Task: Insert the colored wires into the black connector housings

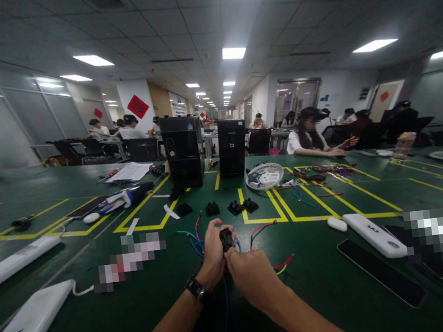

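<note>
My left hand (214, 252), with a black watch on the wrist, is closed around a small black plastic part (226, 239) above the green table. My right hand (253, 271) is closed against the lower side of that part, thumb and fingers pressed together; what lies between them is hidden. Blue wires (195, 246) and red wires (260, 227) fan out around both hands. More red and yellow-green wire ends (286, 262) stick out past my right hand. Just beyond my hands sit several similar black parts (212, 208).
Two black computer towers (230, 146) stand ahead, with a white basket (266, 176) and a wire heap (322, 172) to the right. A dark phone (381, 273) and white power banks (375, 235) flank my arms. Across the table sits a person (297, 141).
</note>
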Demonstrator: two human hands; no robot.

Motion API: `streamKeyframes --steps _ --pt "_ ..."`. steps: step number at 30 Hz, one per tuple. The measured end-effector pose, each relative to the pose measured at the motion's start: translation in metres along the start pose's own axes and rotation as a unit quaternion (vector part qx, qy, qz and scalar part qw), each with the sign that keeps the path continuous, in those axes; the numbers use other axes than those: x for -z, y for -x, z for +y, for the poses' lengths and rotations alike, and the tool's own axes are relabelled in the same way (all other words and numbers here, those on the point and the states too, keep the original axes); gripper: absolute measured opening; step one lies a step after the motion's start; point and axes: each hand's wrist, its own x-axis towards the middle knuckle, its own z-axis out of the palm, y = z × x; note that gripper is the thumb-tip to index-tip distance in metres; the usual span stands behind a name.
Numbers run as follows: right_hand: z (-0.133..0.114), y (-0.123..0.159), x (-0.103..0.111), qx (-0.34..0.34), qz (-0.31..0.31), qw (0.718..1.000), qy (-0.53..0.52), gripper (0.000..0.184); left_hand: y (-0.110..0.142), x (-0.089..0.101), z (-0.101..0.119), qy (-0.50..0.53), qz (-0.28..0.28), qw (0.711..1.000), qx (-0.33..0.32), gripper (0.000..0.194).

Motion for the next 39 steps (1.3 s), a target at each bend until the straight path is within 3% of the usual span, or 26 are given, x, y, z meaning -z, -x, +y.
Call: streamKeyframes --steps 5,9,17,25,30,34,39 --pt "0.018 0.006 0.003 -0.021 0.016 1.000 -0.014 0.027 0.006 -0.004 0.007 0.010 -0.032 0.999 0.005 0.027" --pt "0.018 0.008 -0.001 -0.031 0.018 0.999 -0.010 0.028 0.006 -0.003 0.004 0.011 -0.032 0.999 0.000 0.025" --pt "0.015 0.006 0.010 -0.043 0.046 0.997 -0.048 0.031 0.003 0.001 0.001 -0.091 -0.007 0.991 -0.095 0.015" --pt "0.010 0.009 0.000 -0.001 0.019 1.000 -0.010 0.024 0.006 -0.004 0.001 0.001 0.003 1.000 -0.023 0.027" --pt "0.002 0.009 -0.002 -0.015 0.008 1.000 0.004 0.021 0.006 -0.009 -0.002 0.013 0.012 1.000 -0.014 0.029" --pt "-0.008 0.006 -0.002 -0.011 0.012 1.000 0.004 0.021 0.006 -0.011 -0.001 0.054 0.015 0.998 0.038 0.029" --pt "0.011 0.009 0.006 -0.047 0.038 0.998 0.028 0.026 0.000 0.002 0.018 0.073 0.029 0.997 0.015 0.028"
